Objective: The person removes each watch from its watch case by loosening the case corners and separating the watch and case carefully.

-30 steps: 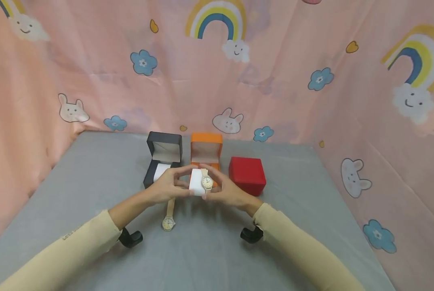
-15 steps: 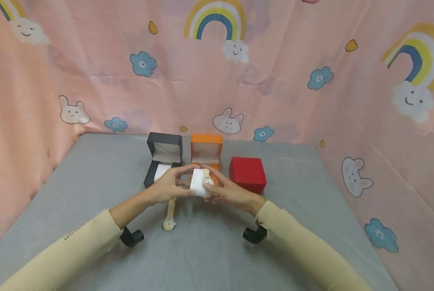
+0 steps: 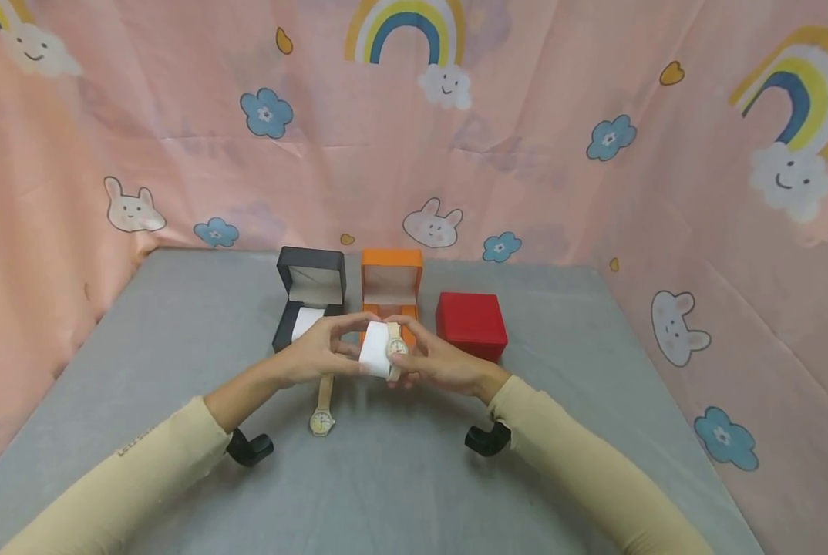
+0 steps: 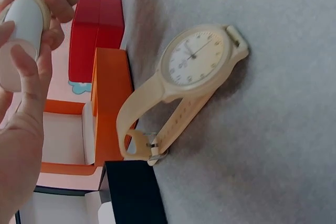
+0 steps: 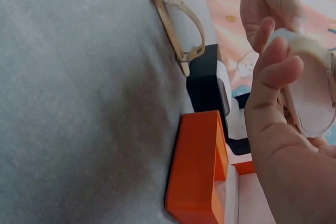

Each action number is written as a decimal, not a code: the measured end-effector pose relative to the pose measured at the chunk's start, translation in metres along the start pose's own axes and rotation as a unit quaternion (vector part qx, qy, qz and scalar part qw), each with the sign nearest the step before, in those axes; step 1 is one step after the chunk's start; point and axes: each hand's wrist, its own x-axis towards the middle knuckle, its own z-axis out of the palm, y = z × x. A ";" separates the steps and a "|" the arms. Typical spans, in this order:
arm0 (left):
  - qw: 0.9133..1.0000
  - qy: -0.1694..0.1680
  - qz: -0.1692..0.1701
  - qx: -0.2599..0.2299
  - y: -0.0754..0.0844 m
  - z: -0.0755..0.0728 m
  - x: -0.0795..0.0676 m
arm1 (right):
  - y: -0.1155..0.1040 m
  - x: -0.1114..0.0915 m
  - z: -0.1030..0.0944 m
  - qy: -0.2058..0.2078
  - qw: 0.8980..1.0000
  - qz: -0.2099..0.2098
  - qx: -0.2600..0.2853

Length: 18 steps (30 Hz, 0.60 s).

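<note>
Above the table, both hands hold a white watch cushion (image 3: 374,349) with a cream wristwatch (image 3: 397,348) strapped round its right end. The left hand (image 3: 317,353) pinches the cushion between thumb and fingers at its left end. At the other end, the right hand (image 3: 449,362) grips the watch, its thumb at the dial and its fingers round the far side. The right wrist view shows the cushion's flat end (image 5: 315,98) inside the strap. A second cream wristwatch (image 4: 194,59) lies buckled on the table below the left hand, dial toward the front.
Behind the hands stand a black watch box (image 3: 311,270) with a white cushion inside and an orange watch box (image 3: 392,259), both with lids raised. To their right sits a closed red box (image 3: 471,320). Grey cloth (image 3: 386,493) covers the table; a patterned pink curtain (image 3: 539,177) hangs behind.
The right thumb has moved up from the watch's lower edge onto its dial. The left hand keeps its hold on the cushion; boxes and second watch stay put.
</note>
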 end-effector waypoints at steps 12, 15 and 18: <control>1.000 -0.015 -0.005 -0.015 0.000 -0.003 0.004 | -0.006 -0.004 -0.003 -0.006 1.000 0.007 0.004; 0.999 -0.028 -0.013 -0.020 0.003 -0.006 0.002 | -0.006 -0.005 -0.007 0.000 1.000 -0.001 0.013; 0.999 -0.030 -0.015 -0.025 0.003 -0.008 0.000 | -0.004 -0.006 -0.010 0.019 0.999 -0.011 0.024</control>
